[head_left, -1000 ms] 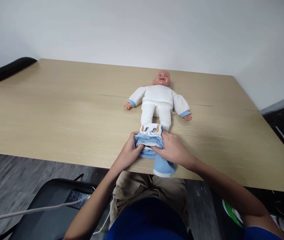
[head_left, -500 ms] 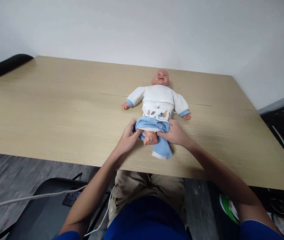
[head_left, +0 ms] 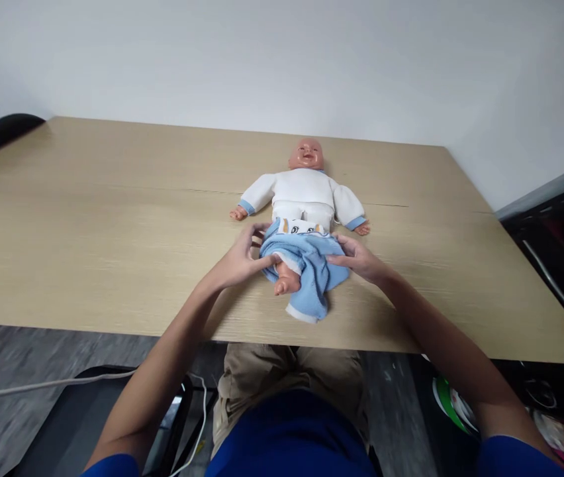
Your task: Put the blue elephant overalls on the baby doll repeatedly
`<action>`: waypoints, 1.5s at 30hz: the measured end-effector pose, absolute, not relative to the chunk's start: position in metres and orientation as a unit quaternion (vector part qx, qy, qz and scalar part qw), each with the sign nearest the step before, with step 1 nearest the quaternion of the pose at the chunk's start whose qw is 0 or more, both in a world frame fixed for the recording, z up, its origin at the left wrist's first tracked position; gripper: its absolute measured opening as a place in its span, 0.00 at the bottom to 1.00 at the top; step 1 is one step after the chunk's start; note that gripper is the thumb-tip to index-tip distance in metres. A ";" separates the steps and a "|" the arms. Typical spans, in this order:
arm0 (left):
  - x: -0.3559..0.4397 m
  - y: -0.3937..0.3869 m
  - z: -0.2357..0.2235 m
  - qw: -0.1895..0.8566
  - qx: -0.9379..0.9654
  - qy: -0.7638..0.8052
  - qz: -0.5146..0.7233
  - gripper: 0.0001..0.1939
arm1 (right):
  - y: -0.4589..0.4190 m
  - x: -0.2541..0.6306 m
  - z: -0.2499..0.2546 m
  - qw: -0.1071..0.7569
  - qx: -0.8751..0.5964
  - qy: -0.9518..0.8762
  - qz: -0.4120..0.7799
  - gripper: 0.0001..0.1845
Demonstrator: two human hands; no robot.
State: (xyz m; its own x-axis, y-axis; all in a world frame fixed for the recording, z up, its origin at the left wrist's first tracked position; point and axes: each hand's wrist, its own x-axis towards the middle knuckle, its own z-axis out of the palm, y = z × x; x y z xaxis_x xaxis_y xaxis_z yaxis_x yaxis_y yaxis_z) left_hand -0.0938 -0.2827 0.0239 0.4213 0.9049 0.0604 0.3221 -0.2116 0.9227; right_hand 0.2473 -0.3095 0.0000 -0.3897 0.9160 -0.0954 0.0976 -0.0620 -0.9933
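A baby doll (head_left: 303, 185) in a white top with blue cuffs lies on its back, its head toward the wall. Light-blue terry pants (head_left: 313, 265) with a printed white waistband are bunched around its lower legs. From one leg opening a bare foot (head_left: 288, 281) sticks out; the other pant leg hangs flat and the other foot is hidden. My left hand (head_left: 239, 260) grips the pants at the left, thumb by the cuff above the foot. On the right side, my right hand (head_left: 363, 259) holds the cloth between thumb and fingers.
The doll lies on a wooden table (head_left: 138, 232) against a white wall, near the table's front edge. A black chair (head_left: 78, 424) and a white cable (head_left: 53, 384) are at the lower left. A dark rack (head_left: 550, 232) stands at the right.
The pants have spread wider over the lower legs, and the right side is pulled outward. My fingers are less tucked under the cloth. The view has shifted slightly.
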 end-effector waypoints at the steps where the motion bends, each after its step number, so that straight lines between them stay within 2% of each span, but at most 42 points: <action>1: -0.090 -0.282 0.028 0.444 0.711 0.439 0.323 0.46 | -0.308 0.249 -0.002 0.355 -0.431 -0.566 0.606 0.40; 3: -0.080 -0.278 0.039 0.412 0.717 0.449 0.338 0.46 | -0.305 0.252 -0.005 0.373 -0.431 -0.525 0.632 0.44; 6: -0.061 -0.264 0.054 0.326 0.764 0.440 0.341 0.39 | -0.303 0.253 -0.007 0.389 -0.432 -0.499 0.642 0.46; 10: -0.033 -0.229 0.071 0.275 0.869 0.342 0.231 0.31 | -0.301 0.259 -0.008 0.365 -0.440 -0.530 0.625 0.41; 13: -0.016 -0.206 0.080 0.313 0.898 0.269 0.151 0.25 | -0.300 0.266 -0.006 0.314 -0.443 -0.591 0.597 0.35; 16: -0.007 -0.194 0.086 0.389 0.885 0.239 0.092 0.21 | -0.302 0.270 -0.005 0.291 -0.436 -0.636 0.566 0.34; 19: -0.003 -0.191 0.088 0.456 0.864 0.206 0.055 0.19 | -0.305 0.270 -0.007 0.348 -0.450 -0.612 0.550 0.34; 21: -0.001 -0.193 0.087 0.496 0.844 0.189 0.071 0.17 | -0.308 0.268 -0.007 0.382 -0.464 -0.586 0.544 0.34; 23: 0.003 -0.197 0.084 0.530 0.823 0.179 0.100 0.17 | -0.311 0.267 -0.003 0.379 -0.462 -0.588 0.545 0.35; 26: 0.008 -0.203 0.080 0.568 0.792 0.174 0.139 0.17 | -0.317 0.267 0.008 0.297 -0.438 -0.635 0.562 0.38; 28: 0.009 -0.206 0.078 0.579 0.781 0.179 0.156 0.18 | -0.321 0.268 0.015 0.231 -0.430 -0.656 0.575 0.34; 30: 0.009 -0.206 0.076 0.582 0.779 0.178 0.151 0.20 | -0.325 0.270 0.018 0.211 -0.435 -0.657 0.578 0.28; 34: 0.004 -0.197 0.066 0.602 0.783 0.135 0.079 0.24 | -0.326 0.273 0.007 0.323 -0.467 -0.616 0.546 0.30; 36: 0.001 -0.191 0.061 0.603 0.791 0.099 0.026 0.21 | -0.325 0.273 0.000 0.372 -0.490 -0.579 0.535 0.32; 38: -0.001 -0.186 0.059 0.595 0.800 0.078 0.000 0.17 | -0.324 0.272 -0.002 0.379 -0.504 -0.564 0.533 0.32; 41: -0.002 -0.183 0.057 0.586 0.806 0.079 0.017 0.17 | -0.324 0.273 0.007 0.325 -0.472 -0.605 0.553 0.33; 45: -0.001 -0.184 0.056 0.592 0.800 0.078 0.051 0.22 | -0.328 0.276 0.022 0.218 -0.374 -0.651 0.623 0.34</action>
